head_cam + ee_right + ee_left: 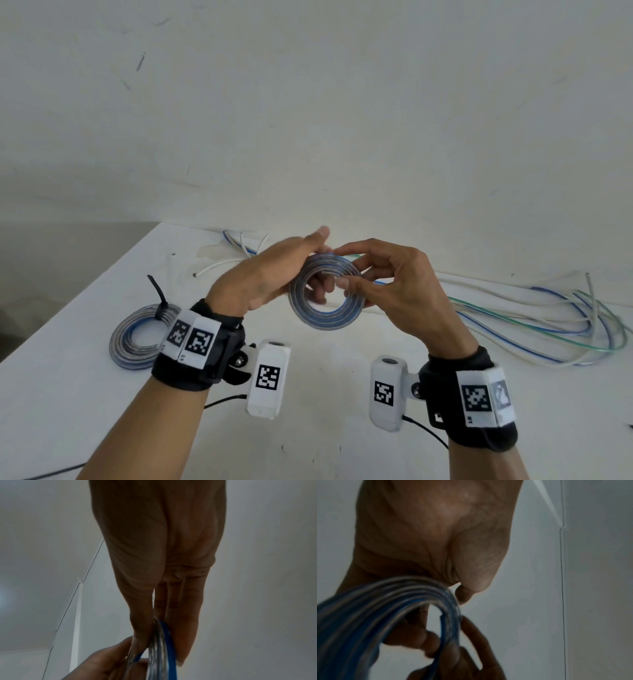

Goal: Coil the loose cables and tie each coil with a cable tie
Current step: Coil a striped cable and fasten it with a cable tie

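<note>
Both hands hold a flat coil of clear cable with a blue core (323,310) above the white table (325,428). My left hand (274,274) grips the coil's left side, fingers through its centre and thumb over the top. My right hand (387,284) pinches the coil's right side between thumb and fingers. The same coil (402,608) fills the lower left of the left wrist view, and shows edge-on as the coil (161,649) in the right wrist view. A tied coil (137,337) with a black cable tie (158,294) lies on the table at the left.
Loose clear cables with blue and green cores (548,318) sprawl across the table's right side. More cable ends (239,246) lie by the wall behind the hands. The table's left edge (85,291) runs diagonally. Thin black leads trail from the wrist cameras.
</note>
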`<action>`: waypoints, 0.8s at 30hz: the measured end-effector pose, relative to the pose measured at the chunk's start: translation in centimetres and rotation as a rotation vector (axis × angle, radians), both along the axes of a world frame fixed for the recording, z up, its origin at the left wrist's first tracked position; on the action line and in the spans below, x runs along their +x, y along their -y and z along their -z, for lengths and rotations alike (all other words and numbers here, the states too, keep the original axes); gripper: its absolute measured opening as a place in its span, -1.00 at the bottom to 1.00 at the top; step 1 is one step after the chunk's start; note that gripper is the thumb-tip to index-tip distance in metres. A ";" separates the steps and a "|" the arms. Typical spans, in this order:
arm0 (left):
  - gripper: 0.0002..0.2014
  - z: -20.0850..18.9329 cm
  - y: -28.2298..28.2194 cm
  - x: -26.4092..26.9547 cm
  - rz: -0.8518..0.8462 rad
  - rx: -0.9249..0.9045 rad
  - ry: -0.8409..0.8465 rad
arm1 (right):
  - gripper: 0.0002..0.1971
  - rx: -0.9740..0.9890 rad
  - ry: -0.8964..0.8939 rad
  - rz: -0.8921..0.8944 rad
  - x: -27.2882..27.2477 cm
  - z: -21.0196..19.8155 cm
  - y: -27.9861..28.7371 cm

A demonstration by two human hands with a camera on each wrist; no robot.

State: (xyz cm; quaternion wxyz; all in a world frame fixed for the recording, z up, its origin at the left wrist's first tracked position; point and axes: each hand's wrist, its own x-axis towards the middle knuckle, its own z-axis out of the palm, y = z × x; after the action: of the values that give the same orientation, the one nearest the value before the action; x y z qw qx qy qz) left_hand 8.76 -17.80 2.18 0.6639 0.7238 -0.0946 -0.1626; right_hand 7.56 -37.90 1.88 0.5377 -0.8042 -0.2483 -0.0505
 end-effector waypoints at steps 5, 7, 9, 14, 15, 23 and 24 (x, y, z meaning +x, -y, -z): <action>-0.51 -0.4 0.6 0.2 -0.003 0.027 -0.106 | -0.69 0.002 0.023 0.002 -0.4 -0.4 0.1; -0.47 -0.9 0.4 -0.1 0.025 0.005 -0.143 | -0.69 -0.005 0.042 0.003 -0.8 -0.6 0.2; -0.47 -1.0 0.4 -0.5 0.076 -0.011 -0.166 | -0.70 -0.006 0.045 0.003 -1.4 -0.8 0.6; -0.59 -0.9 3.2 -1.5 0.124 -0.013 -0.179 | -0.70 -0.004 0.038 0.061 -3.3 -1.1 3.6; -0.57 -1.2 4.2 -1.8 0.123 -0.018 -0.190 | -0.71 -0.001 0.036 0.079 -3.8 -1.2 4.4; -0.55 -2.5 13.9 -3.7 0.213 0.033 -0.215 | -0.71 0.030 -0.016 0.242 -7.6 -1.3 12.5; -0.55 -2.5 15.2 -3.9 0.237 0.047 -0.204 | -0.71 0.039 -0.029 0.263 -8.3 -1.3 13.7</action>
State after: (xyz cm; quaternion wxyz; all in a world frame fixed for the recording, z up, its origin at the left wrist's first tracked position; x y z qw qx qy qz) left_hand 4.84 -33.01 4.68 0.6291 0.7026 -0.1077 -0.3146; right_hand -0.73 -51.55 3.13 0.5453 -0.8199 -0.1322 -0.1137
